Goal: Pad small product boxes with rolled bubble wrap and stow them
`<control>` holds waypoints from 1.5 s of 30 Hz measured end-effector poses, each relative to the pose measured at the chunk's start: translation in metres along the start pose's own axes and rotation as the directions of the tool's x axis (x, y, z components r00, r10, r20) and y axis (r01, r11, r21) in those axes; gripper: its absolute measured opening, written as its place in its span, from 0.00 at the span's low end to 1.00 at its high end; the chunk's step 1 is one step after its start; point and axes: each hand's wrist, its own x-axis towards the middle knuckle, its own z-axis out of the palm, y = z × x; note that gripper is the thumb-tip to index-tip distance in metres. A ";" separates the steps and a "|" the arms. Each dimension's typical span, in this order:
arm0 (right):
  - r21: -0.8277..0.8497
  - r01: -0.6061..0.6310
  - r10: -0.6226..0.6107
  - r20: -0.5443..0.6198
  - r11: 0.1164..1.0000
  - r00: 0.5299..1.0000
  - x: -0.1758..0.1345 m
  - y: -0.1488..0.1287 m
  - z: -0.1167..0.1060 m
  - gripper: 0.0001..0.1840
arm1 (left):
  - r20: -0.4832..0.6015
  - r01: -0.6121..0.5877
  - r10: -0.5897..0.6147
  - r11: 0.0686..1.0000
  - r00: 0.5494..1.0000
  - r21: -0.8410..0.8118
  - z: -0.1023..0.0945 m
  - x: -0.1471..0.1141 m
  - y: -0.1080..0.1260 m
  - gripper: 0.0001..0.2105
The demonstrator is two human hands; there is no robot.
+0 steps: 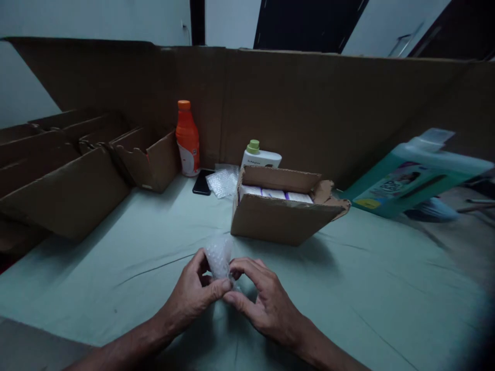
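Currently both hands, left hand (193,296) and right hand (263,301), pinch a small bubble wrap bundle (219,257) with fingertips; looks light, soft, crushable; best held at its edges.

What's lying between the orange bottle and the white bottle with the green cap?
In the head view, a black phone and a loose piece of clear bubble wrap lie on the green cloth between the orange bottle and the white bottle.
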 end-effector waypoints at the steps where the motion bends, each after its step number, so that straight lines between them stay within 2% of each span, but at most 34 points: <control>1: 0.024 -0.054 0.053 0.041 0.998 0.998 -0.003 0.001 0.004 0.08 | -0.001 0.020 -0.020 1.000 1.000 0.008 -0.002 -0.002 -0.006 0.25; 3: 0.054 -0.117 0.112 0.096 0.992 0.989 -0.008 0.005 0.012 0.05 | -0.003 0.039 -0.039 0.999 0.999 0.026 -0.004 -0.005 -0.016 0.26; 6: 0.064 -0.120 0.112 0.115 0.991 0.987 -0.014 0.013 0.024 0.01 | 0.009 0.041 -0.041 0.997 0.999 0.062 -0.006 -0.007 -0.028 0.25; 10: -0.080 -0.028 0.033 0.069 0.996 0.997 -0.015 0.018 0.039 0.10 | -0.017 0.033 -0.031 0.991 0.999 0.129 -0.010 -0.007 -0.039 0.23; 14: -0.104 0.026 -0.009 0.165 0.994 0.986 -0.001 0.013 0.044 0.16 | -0.114 0.035 -0.015 0.984 0.993 0.175 -0.032 0.001 -0.034 0.18; 17: -0.112 0.040 -0.019 0.180 0.993 0.983 0.033 0.019 0.050 0.19 | -0.246 0.003 0.025 0.994 0.969 0.112 -0.062 0.019 -0.022 0.21; 19: -0.247 0.016 0.016 0.128 0.969 0.992 0.069 0.031 0.060 0.19 | -0.375 -0.008 0.033 0.998 0.926 0.069 -0.082 0.033 -0.016 0.26; 22: -0.521 -0.135 0.179 0.034 0.843 0.983 0.131 0.053 0.082 0.19 | -0.491 -0.003 0.016 1.000 0.871 0.028 -0.100 0.047 -0.014 0.33; 24: -0.608 -0.252 0.287 -0.041 0.753 0.957 0.168 0.069 0.094 0.19 | -0.500 0.003 -0.008 1.000 0.866 -0.012 -0.103 0.050 -0.015 0.37; 26: -0.628 -0.343 0.353 -0.115 0.699 0.929 0.196 0.082 0.100 0.19 | -0.476 -0.008 -0.023 0.998 0.879 -0.064 -0.102 0.049 -0.015 0.40; 30: -0.631 -0.438 0.410 -0.202 0.640 0.889 0.218 0.090 0.101 0.20 | -0.451 -0.017 -0.040 0.992 0.892 -0.122 -0.102 0.046 -0.011 0.37; 32: -0.643 -0.425 0.389 -0.208 0.637 0.897 0.212 0.081 0.101 0.21 | -0.451 -0.023 -0.046 0.989 0.891 -0.148 -0.103 0.046 -0.009 0.35; 34: -0.638 -0.381 0.331 -0.203 0.669 0.921 0.193 0.065 0.100 0.24 | -0.460 -0.041 -0.040 0.985 0.887 -0.166 -0.104 0.047 -0.009 0.35; 37: -0.452 -0.251 0.202 -0.156 0.856 0.967 0.143 0.038 0.090 0.25 | -0.470 -0.062 -0.025 0.984 0.883 -0.169 -0.105 0.046 -0.011 0.35; 39: -0.217 -0.173 0.145 -0.140 0.961 0.980 0.099 0.022 0.071 0.17 | -0.468 -0.058 -0.019 0.987 0.883 -0.150 -0.105 0.044 -0.014 0.35; 41: -0.055 -0.190 0.179 -0.162 0.980 0.970 0.054 0.011 0.045 0.09 | -0.471 -0.053 -0.006 0.992 0.882 -0.112 -0.105 0.045 -0.014 0.34; 43: 0.023 -0.241 0.241 -0.218 0.970 0.946 0.013 0.005 0.016 0.12 | -0.471 -0.072 0.038 0.996 0.881 -0.054 -0.102 0.056 -0.009 0.32; 45: 0.055 -0.317 0.320 -0.261 0.947 0.911 -0.020 0.004 -0.008 0.14 | -0.448 -0.135 0.144 0.989 0.882 0.053 -0.095 0.081 0.005 0.29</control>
